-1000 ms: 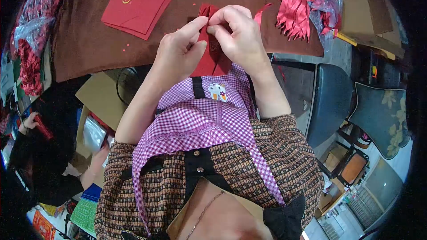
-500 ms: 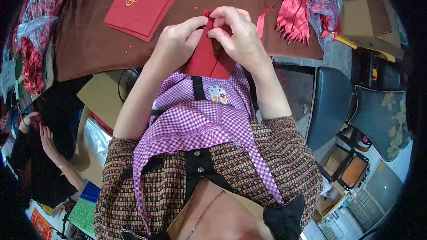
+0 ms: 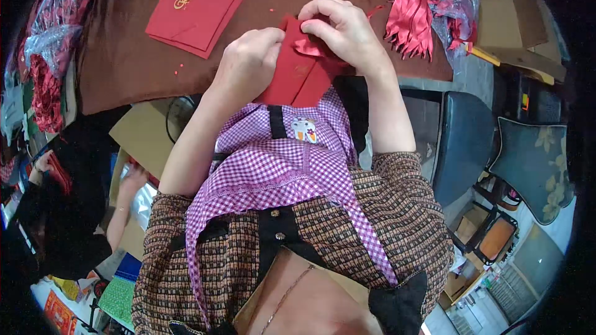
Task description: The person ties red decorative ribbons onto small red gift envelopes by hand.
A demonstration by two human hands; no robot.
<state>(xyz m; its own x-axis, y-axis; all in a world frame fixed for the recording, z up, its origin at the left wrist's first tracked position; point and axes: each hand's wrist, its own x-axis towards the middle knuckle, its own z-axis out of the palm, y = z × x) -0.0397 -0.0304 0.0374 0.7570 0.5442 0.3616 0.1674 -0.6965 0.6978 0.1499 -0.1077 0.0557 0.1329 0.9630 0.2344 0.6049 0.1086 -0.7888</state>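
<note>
A red folded card [image 3: 295, 79] with a faint emblem is held above my lap at the table edge. My left hand [image 3: 251, 59] is closed on its left side, the thumb and fingers gripping near the top. My right hand [image 3: 341, 34] pinches a shiny red ribbon [image 3: 307, 48] close to the card's upper edge. Part of the ribbon loops across the card below my right fingers, and the rest is hidden behind that hand. Left of my hands lies a stack of red cards [image 3: 197, 12], the top one bearing a gold emblem.
A bundle of red ribbons [image 3: 410, 12] lies at the right beside a clear plastic bag [image 3: 455, 6] of more ribbon. A cardboard box [image 3: 528, 18] stands beyond. At left hangs plastic-wrapped red ribbon [image 3: 46, 87]. A co-worker's hand [image 3: 133, 178] reaches into another cardboard box.
My right hand has moved up and right, drawing ribbon across the card's front. My left hand stays near the card's left side. The co-worker's arm has shifted into the box.
</note>
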